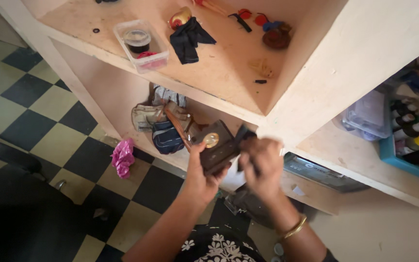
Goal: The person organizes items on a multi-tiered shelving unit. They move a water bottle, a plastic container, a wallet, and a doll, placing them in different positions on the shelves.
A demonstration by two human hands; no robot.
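My left hand grips a dark brown box-like object with a round gold disc on its face, held in front of the lower shelf. My right hand, blurred with motion and wearing a gold bangle, is closed on the object's right end, where a dark flap or strap sticks up. Whether that flap is part of the object or a separate piece, I cannot tell.
A pale wooden shelf unit fills the view. Its top holds a clear plastic container, a black cloth and small red and brown items. Bundled cloths sit below. A pink rag lies on the checkered floor. A blue tray of bottles stands right.
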